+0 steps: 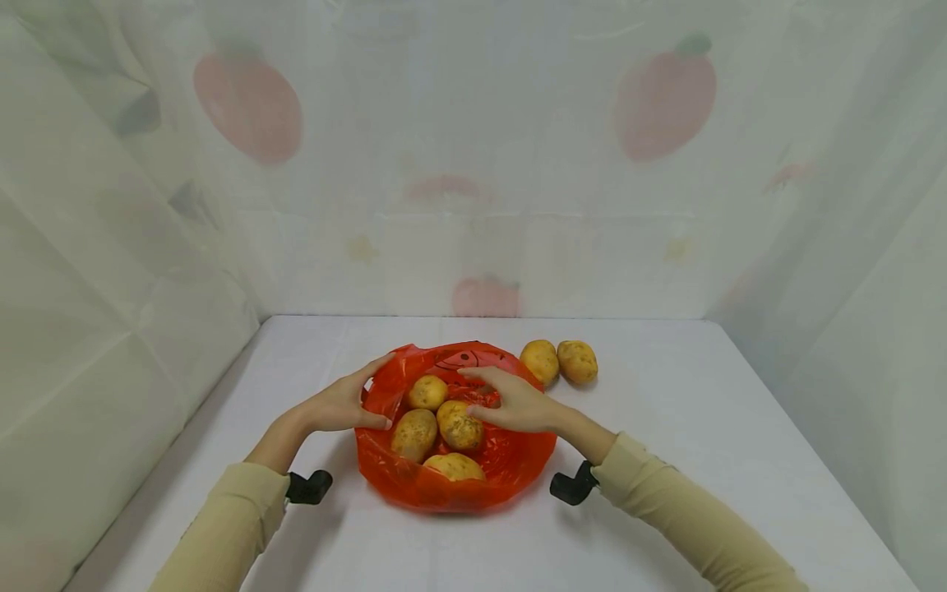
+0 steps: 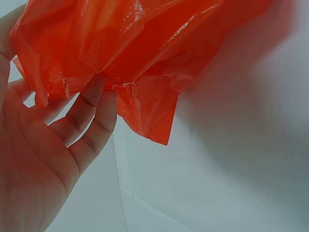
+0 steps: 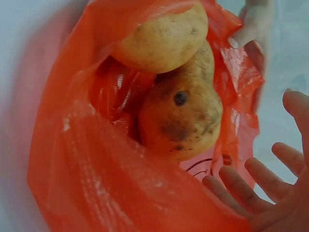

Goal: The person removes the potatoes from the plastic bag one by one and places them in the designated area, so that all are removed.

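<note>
A red plastic bag (image 1: 459, 496) lies with its mouth wide on the white table, several potatoes (image 1: 414, 436) inside it. At its left side my left hand (image 1: 342, 404) holds the rim, thumb on the inner side and fingers (image 2: 91, 130) behind the film. My right hand (image 1: 518, 403) hovers over the bag's right part with fingers spread, near a potato (image 1: 460, 426). In the right wrist view that hand (image 3: 275, 193) shows nothing in its palm, and a potato (image 3: 181, 121) with a dark spot lies in the bag.
Two loose potatoes, one (image 1: 540, 362) beside the bag's back right rim and another (image 1: 577, 362) just right of it, lie on the table (image 1: 666, 411). Pale curtains (image 1: 473, 164) with fruit prints stand behind and on both sides.
</note>
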The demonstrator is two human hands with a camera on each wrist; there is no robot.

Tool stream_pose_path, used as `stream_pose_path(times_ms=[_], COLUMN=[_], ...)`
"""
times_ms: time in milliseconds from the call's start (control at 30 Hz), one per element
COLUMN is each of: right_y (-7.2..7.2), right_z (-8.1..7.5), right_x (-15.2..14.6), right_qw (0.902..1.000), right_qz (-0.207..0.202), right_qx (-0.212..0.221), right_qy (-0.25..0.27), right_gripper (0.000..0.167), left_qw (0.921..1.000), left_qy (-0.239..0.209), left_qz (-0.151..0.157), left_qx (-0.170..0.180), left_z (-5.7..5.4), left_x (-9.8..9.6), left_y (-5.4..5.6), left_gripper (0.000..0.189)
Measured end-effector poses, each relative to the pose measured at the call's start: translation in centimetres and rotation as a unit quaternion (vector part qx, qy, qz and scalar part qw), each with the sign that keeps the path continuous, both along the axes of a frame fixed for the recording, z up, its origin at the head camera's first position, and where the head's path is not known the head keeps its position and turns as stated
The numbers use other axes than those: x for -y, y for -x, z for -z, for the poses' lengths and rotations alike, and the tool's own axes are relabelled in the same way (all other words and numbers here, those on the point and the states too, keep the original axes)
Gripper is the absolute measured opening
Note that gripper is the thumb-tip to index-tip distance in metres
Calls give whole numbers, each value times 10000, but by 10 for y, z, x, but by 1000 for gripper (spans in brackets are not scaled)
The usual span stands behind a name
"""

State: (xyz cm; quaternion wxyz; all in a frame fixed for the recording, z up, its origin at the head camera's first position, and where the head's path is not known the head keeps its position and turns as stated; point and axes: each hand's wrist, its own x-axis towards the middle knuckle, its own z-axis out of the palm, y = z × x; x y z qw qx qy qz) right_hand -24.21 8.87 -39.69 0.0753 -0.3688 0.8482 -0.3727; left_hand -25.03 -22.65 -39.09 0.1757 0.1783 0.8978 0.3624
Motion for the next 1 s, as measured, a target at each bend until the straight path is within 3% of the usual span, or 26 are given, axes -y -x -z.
stream_pose_path(times_ms=[267, 1000], right_y=[6, 9], right_z=[9, 26], right_x=[6, 13], right_qw=[9991, 9958], right_qz=[110, -8], right_qx=[-193, 642], right_qy=[-362, -653], right_gripper=[57, 64], left_qw=[9999, 9998], left_qy=[-91, -182], left_qz=[9, 83], left_qx=[58, 31], left_z=[-1, 1], left_x=[-1, 0], left_y=[0, 0], left_gripper=[101, 99])
